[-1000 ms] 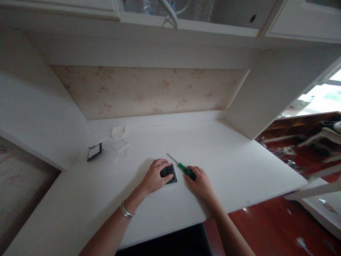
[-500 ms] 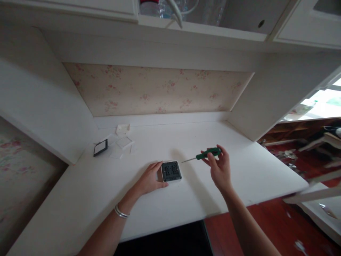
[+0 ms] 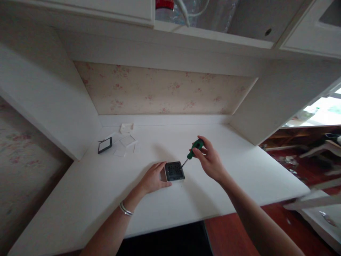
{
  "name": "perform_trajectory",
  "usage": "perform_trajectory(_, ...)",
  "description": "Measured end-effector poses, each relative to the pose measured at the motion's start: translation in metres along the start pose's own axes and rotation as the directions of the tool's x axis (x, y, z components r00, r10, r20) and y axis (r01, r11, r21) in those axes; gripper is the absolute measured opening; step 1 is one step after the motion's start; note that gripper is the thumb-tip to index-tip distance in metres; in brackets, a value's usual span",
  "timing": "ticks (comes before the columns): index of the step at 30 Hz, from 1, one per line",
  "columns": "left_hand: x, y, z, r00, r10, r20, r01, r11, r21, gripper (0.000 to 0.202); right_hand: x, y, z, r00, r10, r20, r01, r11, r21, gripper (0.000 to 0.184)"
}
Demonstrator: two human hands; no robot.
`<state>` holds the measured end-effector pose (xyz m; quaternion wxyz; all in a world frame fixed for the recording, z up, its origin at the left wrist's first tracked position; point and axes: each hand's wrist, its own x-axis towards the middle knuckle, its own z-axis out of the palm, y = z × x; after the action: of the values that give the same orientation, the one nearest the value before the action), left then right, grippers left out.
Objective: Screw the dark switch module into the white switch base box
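On the white desk lies a square wall socket [image 3: 174, 171], its black inner face up inside a pale box. My left hand [image 3: 153, 177] grips it from the left, fingers at the far side and thumb at the near side. In my right hand [image 3: 211, 160] is a screwdriver [image 3: 195, 148] with a green handle, held at a slant. Its metal tip reaches the right edge of the socket; whether it sits in a screw is too small to tell.
A black frame [image 3: 104, 145], clear plastic plates [image 3: 128, 140] and a small cream piece [image 3: 126, 127] lie at the desk's back left. White side panels and an overhead cabinet [image 3: 213, 33] enclose the desk [image 3: 149, 217]. A black seat [image 3: 167, 241] is below the front edge.
My right hand has moved left and tipped the screwdriver more steeply, bringing its tip to the socket's right edge. My left hand keeps its hold. The view has shifted slightly.
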<state>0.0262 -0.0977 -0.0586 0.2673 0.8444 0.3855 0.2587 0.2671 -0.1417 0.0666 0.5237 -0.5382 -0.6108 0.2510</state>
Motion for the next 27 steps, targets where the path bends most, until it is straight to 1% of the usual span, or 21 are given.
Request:
perform_trajectory(7, 0.0, 0.001, 0.0, 1.0, -0.015, 0.007, 0.015, 1.0, -0.007, 0.09, 0.001, -0.003, 0.002, 0.999, -0.03, 0.037, 0.033, 0.996, -0.082, 0.053)
perform_trajectory(14, 0.0, -0.001, 0.0, 1.0, -0.001, 0.012, 0.001, 1.0, 0.023, 0.091, 0.001, -0.005, 0.001, 0.998, -0.024, 0.066, 0.031, 0.993, -0.114, 0.051)
perform_trajectory(17, 0.0, 0.001, -0.002, 1.0, 0.003, 0.011, -0.004, 1.0, 0.019, 0.089, 0.0, -0.006, 0.002, 0.995, -0.046, 0.083, 0.058, 0.988, -0.141, 0.051)
perform_trajectory(20, 0.0, 0.002, -0.003, 1.0, 0.01, 0.009, -0.01, 1.0, 0.02, 0.088, 0.0, -0.008, 0.002, 0.995, -0.066, 0.08, 0.078, 0.984, -0.162, 0.051)
perform_trajectory(27, 0.0, 0.001, -0.001, 1.0, 0.006, 0.016, -0.006, 1.0, 0.025, 0.089, -0.001, -0.011, 0.001, 0.995, -0.062, 0.077, 0.074, 0.985, -0.153, 0.05)
